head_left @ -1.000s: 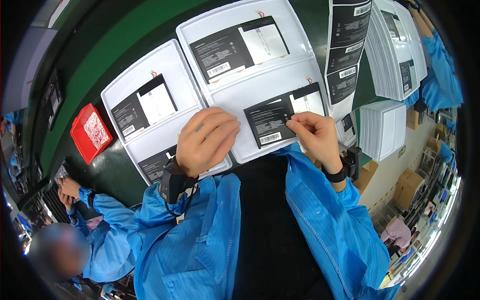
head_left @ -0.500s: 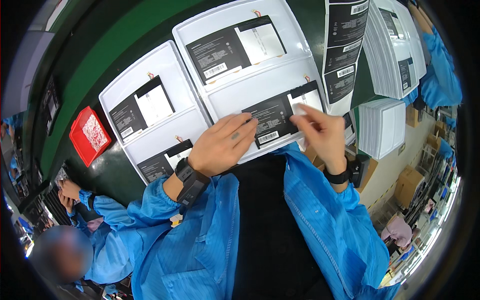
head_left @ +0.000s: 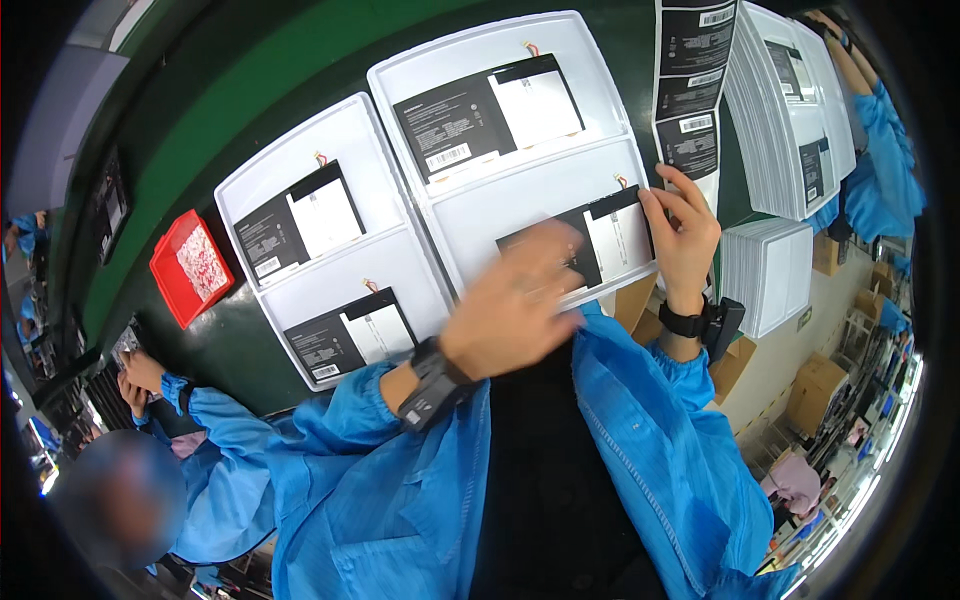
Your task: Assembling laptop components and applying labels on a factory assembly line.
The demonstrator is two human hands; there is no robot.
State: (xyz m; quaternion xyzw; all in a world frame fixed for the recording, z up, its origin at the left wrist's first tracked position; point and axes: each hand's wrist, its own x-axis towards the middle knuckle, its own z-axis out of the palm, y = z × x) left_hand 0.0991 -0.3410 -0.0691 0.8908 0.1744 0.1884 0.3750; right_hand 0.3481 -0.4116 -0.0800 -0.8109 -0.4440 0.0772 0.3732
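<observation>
Two hands of the person are apart from each other at the lower part of the near white tray (head_left: 470, 215). The left hand (head_left: 520, 300) is spread above the left, black-labelled half of a flat battery pack (head_left: 618, 240), covering much of this label. The right hand (head_left: 685, 230) is at the right end of the same pack, with the index finger stretched toward the strip of black labels (head_left: 692, 90), and the thumb just beside the pack's corner. Because the left hand is blurred and the right fingertips overlap, I cannot tell whether either one grips something.

The battery pack lies in the lower compartment of the tray, its silver half visible between the hands, and a short wire lead (head_left: 621, 181) comes out at its upper edge. In the upper compartment lies another pack (head_left: 490, 118), black and silver too. To the left stands a second white tray (head_left: 285, 175), which bears two similar packs (head_left: 303, 222) (head_left: 350, 335), one in each compartment.

On the dark green table (head_left: 250, 345) there is a red bin (head_left: 165, 285) with small white-and-red pieces. On the right are two stacks of white trays (head_left: 755, 110) (head_left: 765, 275). At the far left are a co-worker's hands (head_left: 140, 378).
</observation>
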